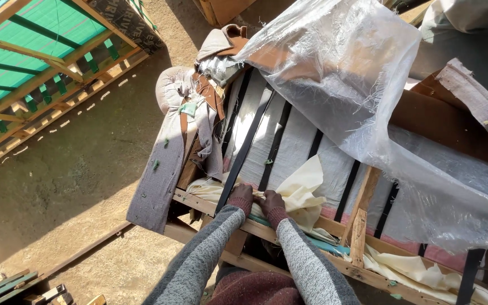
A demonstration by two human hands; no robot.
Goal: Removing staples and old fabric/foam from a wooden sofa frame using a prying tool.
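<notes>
A wooden sofa frame (362,214) lies in front of me, crossed by black webbing straps (247,144) over white woven sacking. Cream fabric (300,189) bunches along its near rail. My left hand (242,196) and my right hand (272,204) sit close together on that rail, both pressing and gripping the cream fabric where a black strap meets the wood. Grey knitted sleeves with maroon cuffs cover my arms. The fingertips are hidden in the cloth.
A clear woven plastic sheet (362,79) drapes over the frame's far right. Grey upholstery (162,169) hangs off the left arm. Another wooden frame with green webbing (35,62) stands at the upper left on a bare dirt floor (74,181).
</notes>
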